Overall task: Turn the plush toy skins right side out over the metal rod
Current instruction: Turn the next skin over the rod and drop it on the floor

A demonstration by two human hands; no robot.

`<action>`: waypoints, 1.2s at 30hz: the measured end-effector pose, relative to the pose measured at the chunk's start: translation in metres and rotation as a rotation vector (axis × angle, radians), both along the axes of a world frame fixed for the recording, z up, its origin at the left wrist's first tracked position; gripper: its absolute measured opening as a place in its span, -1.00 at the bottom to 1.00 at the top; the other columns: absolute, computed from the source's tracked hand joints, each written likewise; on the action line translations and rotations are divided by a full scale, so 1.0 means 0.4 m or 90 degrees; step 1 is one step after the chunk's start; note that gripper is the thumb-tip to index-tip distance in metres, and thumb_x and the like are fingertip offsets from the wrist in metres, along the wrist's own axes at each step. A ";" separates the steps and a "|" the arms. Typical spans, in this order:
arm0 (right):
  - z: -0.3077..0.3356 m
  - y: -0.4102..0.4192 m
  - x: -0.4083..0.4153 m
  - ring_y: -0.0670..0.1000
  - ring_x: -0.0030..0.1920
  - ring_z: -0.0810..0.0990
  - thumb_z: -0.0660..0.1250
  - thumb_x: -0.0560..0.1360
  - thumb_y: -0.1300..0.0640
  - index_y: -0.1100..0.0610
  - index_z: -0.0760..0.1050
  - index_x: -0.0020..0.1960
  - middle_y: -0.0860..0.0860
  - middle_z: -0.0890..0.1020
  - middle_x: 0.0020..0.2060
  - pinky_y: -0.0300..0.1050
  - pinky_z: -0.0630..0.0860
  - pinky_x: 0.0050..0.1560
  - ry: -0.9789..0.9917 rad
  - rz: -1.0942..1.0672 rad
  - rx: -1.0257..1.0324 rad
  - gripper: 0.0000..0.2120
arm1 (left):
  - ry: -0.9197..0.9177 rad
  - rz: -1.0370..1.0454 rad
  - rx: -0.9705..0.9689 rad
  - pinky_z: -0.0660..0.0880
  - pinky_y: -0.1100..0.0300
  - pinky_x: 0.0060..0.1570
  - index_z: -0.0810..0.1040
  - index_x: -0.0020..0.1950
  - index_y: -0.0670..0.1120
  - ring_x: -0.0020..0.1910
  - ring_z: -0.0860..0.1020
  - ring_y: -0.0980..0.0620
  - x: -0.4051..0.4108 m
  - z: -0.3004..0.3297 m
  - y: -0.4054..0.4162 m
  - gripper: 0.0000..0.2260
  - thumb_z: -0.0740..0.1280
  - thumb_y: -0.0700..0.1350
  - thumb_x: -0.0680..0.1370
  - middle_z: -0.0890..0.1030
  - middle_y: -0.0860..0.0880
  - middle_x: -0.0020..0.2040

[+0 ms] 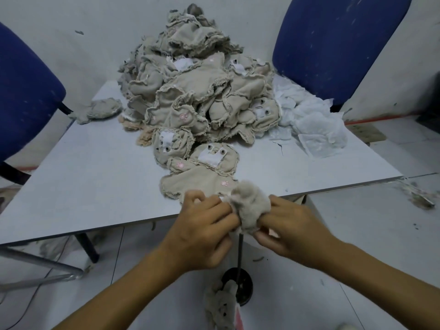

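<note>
Gripping one furry skin (250,208) from either side, the left hand (202,232) and right hand (292,229) pinch it atop the rod (240,253), just off the table (95,186) edge. At twelve o'clock lies a flat skin (202,177), then the pile (197,86). At six o'clock, another skin (221,306) lies on the floor by the rod's base (245,284).

The table (95,177) serves as the reference. A pile of plush toy skins (195,86) lies on its far middle, with loose backing sheets (314,125) on the table to the pile's right. One flat skin (204,172) lies on the near edge. One chair (26,96) stands left of the table, another chair (333,44) behind its right corner. The metal rod (240,251) stands on its base (245,284) on the floor in front of the table, with a finished toy (221,306) beside the base.
</note>
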State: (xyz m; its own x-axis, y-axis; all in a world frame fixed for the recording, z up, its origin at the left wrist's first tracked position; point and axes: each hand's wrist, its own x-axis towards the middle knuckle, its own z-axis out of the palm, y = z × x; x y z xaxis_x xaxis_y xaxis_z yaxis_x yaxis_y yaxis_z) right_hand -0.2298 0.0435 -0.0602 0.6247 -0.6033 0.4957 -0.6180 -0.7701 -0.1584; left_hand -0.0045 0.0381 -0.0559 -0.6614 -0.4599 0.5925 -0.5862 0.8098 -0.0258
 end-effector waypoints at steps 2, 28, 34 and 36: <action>0.065 -0.012 0.006 -0.04 -0.34 0.49 0.41 0.43 0.14 0.13 0.52 -0.27 -0.02 0.52 -0.37 -0.18 0.42 -0.39 -0.140 -0.024 0.000 -0.86 | 0.064 -0.027 0.008 0.29 -0.03 -0.18 0.48 -0.18 -0.11 -0.25 0.43 -0.09 -0.002 0.072 -0.021 -0.94 0.26 -0.17 0.38 0.46 -0.05 -0.26; 0.151 -0.159 0.049 -0.02 -0.28 0.52 0.32 0.44 0.12 0.05 0.59 -0.21 0.02 0.54 -0.32 -0.20 0.48 -0.36 -0.581 0.075 0.695 -0.91 | 0.610 0.059 0.597 0.34 0.23 -0.44 0.48 -0.38 0.00 -0.44 0.39 0.10 -0.069 0.147 -0.194 -0.86 0.38 -0.21 0.31 0.46 0.05 -0.44; 0.142 -0.165 0.020 0.07 -0.09 0.67 0.43 0.44 0.31 0.23 0.55 0.17 0.18 0.64 -0.07 -0.12 0.60 -0.05 -0.497 0.137 0.759 -0.70 | 0.614 0.262 0.369 0.26 0.35 -0.46 0.43 -0.37 -0.04 -0.48 0.30 0.20 -0.115 0.107 -0.190 -0.88 0.36 -0.09 0.29 0.40 0.12 -0.50; 0.137 -0.168 0.022 0.05 -0.15 0.68 0.48 0.44 0.32 0.27 0.55 0.13 0.16 0.65 -0.13 -0.16 0.61 -0.10 -0.510 0.085 0.696 -0.72 | 0.587 0.271 0.386 0.31 0.31 -0.42 0.44 -0.35 -0.05 -0.45 0.34 0.19 -0.116 0.108 -0.193 -0.88 0.36 -0.10 0.30 0.43 0.11 -0.47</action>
State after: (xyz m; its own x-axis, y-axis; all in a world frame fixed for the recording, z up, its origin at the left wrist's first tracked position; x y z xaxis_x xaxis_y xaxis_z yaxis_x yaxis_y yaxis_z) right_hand -0.2211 -0.0237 -0.0054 0.4784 -0.8762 0.0591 -0.0008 -0.0677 -0.9977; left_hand -0.0510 -0.0392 -0.0128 0.1767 -0.9100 0.3752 -0.4085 0.2790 0.8691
